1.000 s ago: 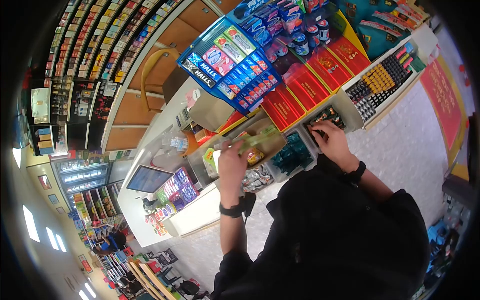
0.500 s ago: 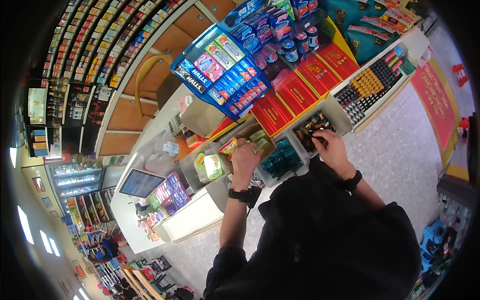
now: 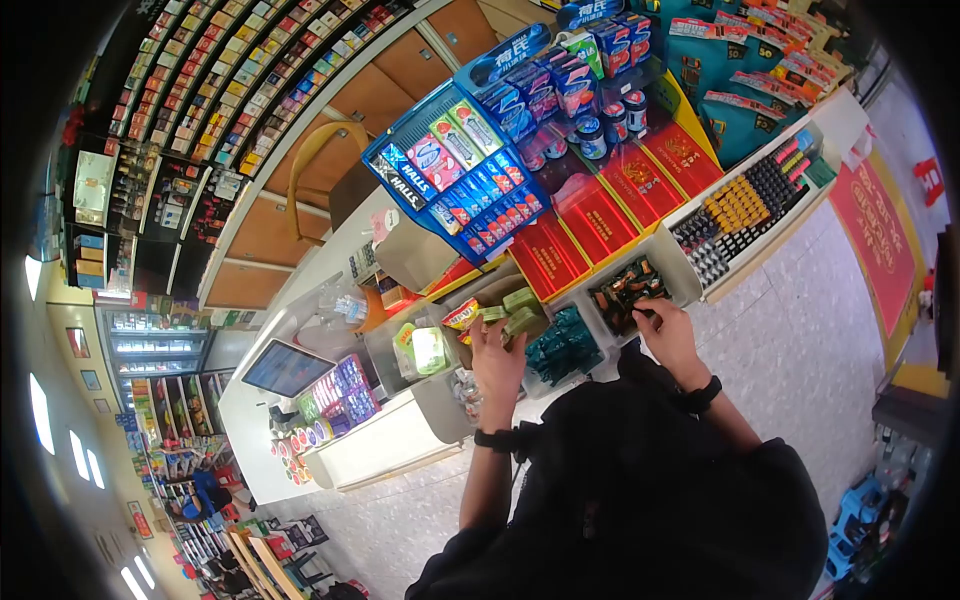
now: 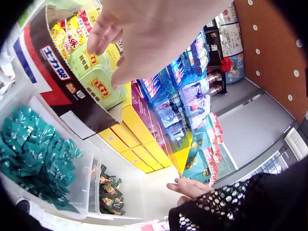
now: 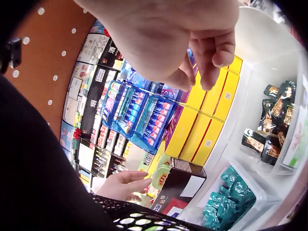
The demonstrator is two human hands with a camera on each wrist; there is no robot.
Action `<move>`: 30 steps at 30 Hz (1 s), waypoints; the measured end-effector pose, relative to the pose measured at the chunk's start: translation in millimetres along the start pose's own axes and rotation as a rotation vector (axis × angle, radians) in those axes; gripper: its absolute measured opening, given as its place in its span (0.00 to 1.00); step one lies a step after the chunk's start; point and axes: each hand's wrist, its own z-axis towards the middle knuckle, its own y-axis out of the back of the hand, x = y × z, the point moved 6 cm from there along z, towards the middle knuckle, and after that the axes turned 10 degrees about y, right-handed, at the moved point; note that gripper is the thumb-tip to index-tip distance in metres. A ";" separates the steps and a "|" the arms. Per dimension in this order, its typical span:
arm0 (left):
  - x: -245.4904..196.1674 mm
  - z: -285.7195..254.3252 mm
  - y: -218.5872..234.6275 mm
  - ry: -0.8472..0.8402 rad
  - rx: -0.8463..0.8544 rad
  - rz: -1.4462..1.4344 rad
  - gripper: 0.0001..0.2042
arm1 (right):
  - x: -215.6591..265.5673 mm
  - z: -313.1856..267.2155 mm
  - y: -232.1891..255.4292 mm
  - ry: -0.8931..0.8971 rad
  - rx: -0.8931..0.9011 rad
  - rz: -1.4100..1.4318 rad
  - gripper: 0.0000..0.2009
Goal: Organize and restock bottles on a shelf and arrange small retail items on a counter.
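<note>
My left hand (image 3: 498,368) is over a dark cardboard carton (image 4: 60,94) that holds pale green packs (image 4: 102,91) and a yellow and red bag (image 4: 79,26). In the left wrist view its fingers and thumb are spread apart, right at the packs. My right hand (image 3: 672,342) hovers at the near edge of a clear bin of small dark-wrapped sweets (image 3: 628,290), fingers loosely bent with nothing between them. Between the two lies a bin of teal-wrapped packets (image 3: 563,345).
Behind the bins stand red and yellow boxes (image 3: 600,210) and a blue HALLS candy rack (image 3: 455,180). A tray of small black and yellow items (image 3: 740,215) is at the right. A tablet screen (image 3: 287,367) and candy boxes (image 3: 345,390) stand at the left.
One second ago my left hand was moving a pale green pack over the carton; now green packs lie in it and the fingers are spread. My right hand has stayed by the dark sweets.
</note>
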 end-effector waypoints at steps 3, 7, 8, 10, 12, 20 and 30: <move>-9.6 -22.7 2.0 -0.020 -0.212 -0.015 0.17 | -14.0 0.8 3.8 0.027 0.010 -0.005 0.08; -18.2 -37.0 -9.7 0.016 -0.214 -0.115 0.12 | -29.1 7.0 10.9 0.011 0.034 0.039 0.08; -21.9 -40.3 -13.8 -0.010 -0.209 -0.140 0.10 | -32.8 8.3 12.3 0.000 0.048 0.039 0.08; -31.2 -43.9 -19.3 0.021 -0.188 -0.142 0.09 | -44.1 10.2 11.6 -0.005 0.068 0.045 0.08; -40.6 -45.4 -22.9 0.046 -0.166 -0.134 0.08 | -50.2 17.5 7.9 0.035 0.092 0.076 0.08; -44.0 -58.8 -19.2 0.209 -0.134 -0.150 0.13 | 24.1 62.5 -31.4 0.276 0.221 0.168 0.14; -11.8 -76.4 4.4 0.379 -0.039 -0.263 0.18 | 80.5 166.3 -140.6 0.542 0.466 -0.461 0.31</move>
